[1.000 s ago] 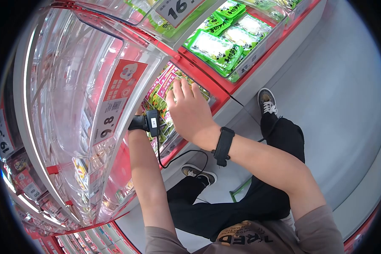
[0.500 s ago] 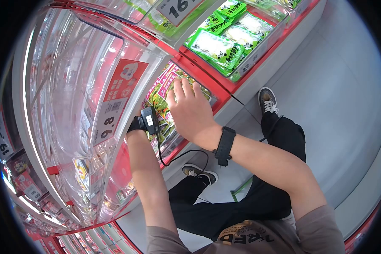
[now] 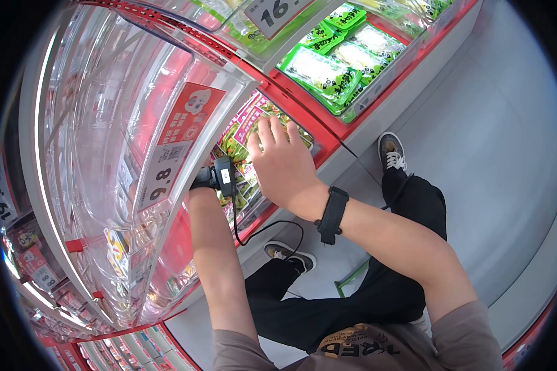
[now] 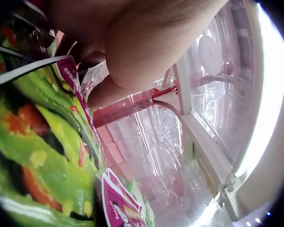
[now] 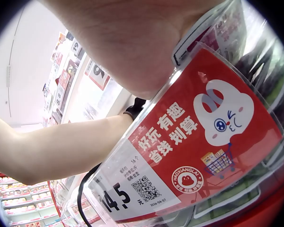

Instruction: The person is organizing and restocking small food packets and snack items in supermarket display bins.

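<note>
My right hand [image 3: 284, 167] lies over printed vegetable packs [image 3: 246, 122] in a low shelf bin, its fingers extended and slightly bent across them. In the right wrist view, the heel of that hand is close above a red-and-white price sign [image 5: 180, 151]. My left hand [image 4: 149, 52] reaches in among the packs; in the head view, a clear shelf front hides most of it. The left wrist view shows its fingers at the purple-edged top of a pack [image 4: 42, 137] printed with green and red peppers. Whether they pinch it, I cannot tell.
A clear upper bin with a 9.8 price sign [image 3: 167, 173] overhangs the left forearm. Green-and-white packets [image 3: 322, 71] fill the neighbouring bin beyond a red divider [image 3: 303, 108]. A black cable [image 3: 260, 229] hangs from the left wrist camera [image 3: 224, 176].
The head view has shifted slightly, so the shelves appear a little farther right. Both hands stay at the same packs, with hardly any movement.
</note>
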The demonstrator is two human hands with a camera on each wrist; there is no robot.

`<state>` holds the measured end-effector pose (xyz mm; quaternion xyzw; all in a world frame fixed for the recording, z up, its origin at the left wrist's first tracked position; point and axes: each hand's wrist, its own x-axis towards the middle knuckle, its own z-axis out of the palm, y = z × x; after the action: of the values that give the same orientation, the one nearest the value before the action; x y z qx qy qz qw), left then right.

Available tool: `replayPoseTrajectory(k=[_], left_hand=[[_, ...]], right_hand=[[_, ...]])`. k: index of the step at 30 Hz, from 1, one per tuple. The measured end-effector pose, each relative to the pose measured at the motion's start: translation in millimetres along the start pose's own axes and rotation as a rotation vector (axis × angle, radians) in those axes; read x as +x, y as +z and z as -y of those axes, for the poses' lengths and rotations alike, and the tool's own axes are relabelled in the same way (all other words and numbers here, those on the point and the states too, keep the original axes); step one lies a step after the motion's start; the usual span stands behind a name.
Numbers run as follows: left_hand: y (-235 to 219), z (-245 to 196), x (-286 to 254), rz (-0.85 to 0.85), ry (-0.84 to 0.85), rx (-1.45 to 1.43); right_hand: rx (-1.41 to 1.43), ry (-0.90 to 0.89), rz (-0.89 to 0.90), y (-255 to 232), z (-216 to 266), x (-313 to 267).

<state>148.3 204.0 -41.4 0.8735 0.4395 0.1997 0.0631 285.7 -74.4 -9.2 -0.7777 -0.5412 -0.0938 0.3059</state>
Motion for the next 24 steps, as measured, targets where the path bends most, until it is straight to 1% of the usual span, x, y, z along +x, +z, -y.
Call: replayPoseTrajectory(k=[15,24], left_hand=[[1.4,4.2,0.2,0.01,-0.022,-0.037],[2.6,4.4,1.6,0.02,-0.022,-0.043]], right_hand=[[0.01,-0.001,0.018,-1.1,-1.0,0.3],[0.015,-0.006,-0.002,0.4,-1.5,-0.1]])
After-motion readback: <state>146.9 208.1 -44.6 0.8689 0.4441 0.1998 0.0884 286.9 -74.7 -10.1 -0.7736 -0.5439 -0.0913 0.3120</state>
